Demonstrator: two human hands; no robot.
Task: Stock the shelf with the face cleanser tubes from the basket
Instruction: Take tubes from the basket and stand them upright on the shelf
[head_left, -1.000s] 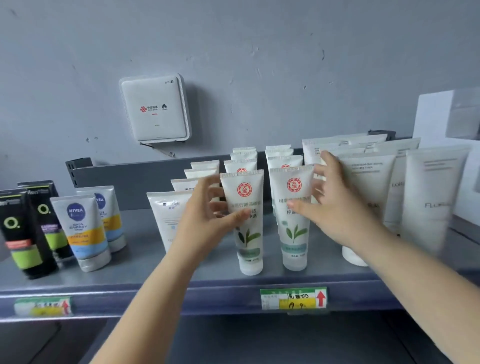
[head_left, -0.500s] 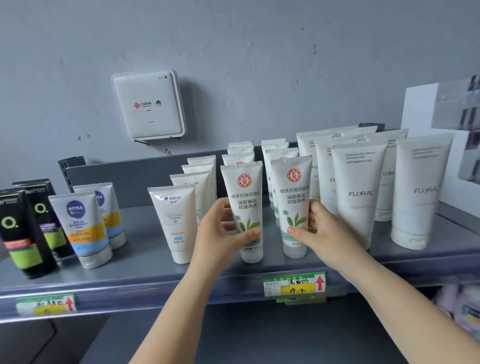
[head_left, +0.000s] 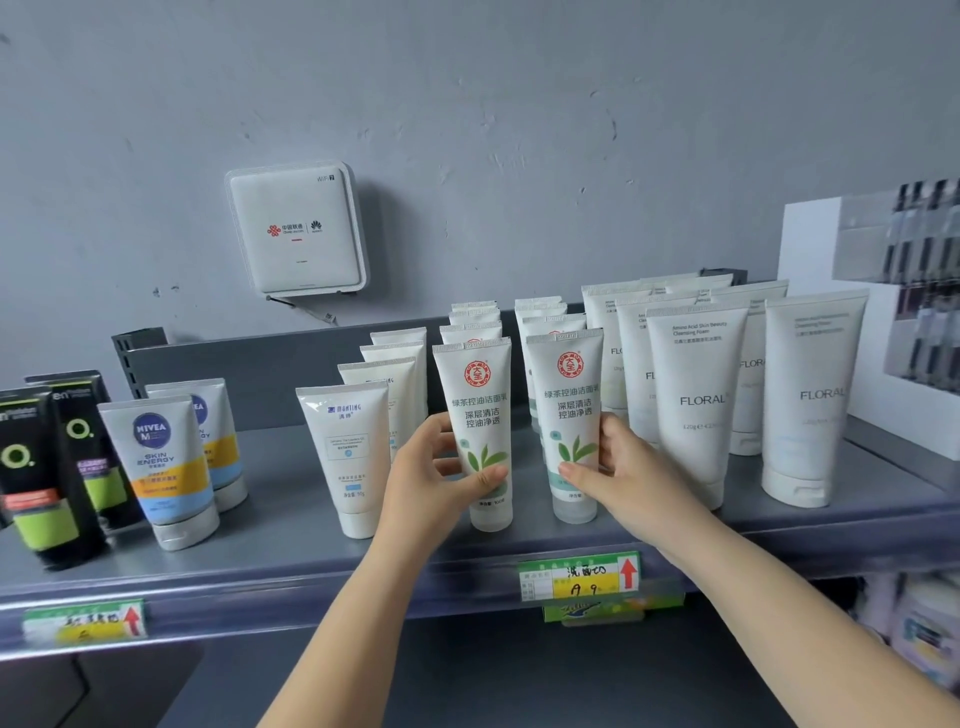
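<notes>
the left hand (head_left: 434, 475) grips the left green-leaf tube (head_left: 480, 415), thumb across its lower front and fingers curled behind its left side. the right hand (head_left: 623, 473) grips the right green-leaf tube (head_left: 569, 410) the same way, thumb on the lower front, fingers round the right side. both tubes stand upright on their caps just back from the front edge of the shelf (head_left: 311, 561), a narrow gap between them. more tubes of the same kind line up behind each, toward the back rail. just left of the left hand stands a white tube (head_left: 348, 452), with a row behind it. just right of the right hand stand the floral tubes (head_left: 696, 395), close packed toward the right end. farther left, past a bare stretch of shelf, are the nivea tubes (head_left: 161, 467) and black boxes (head_left: 31, 467) at the left end. a price tag (head_left: 576, 577) hangs on the front edge below the hands.
</notes>
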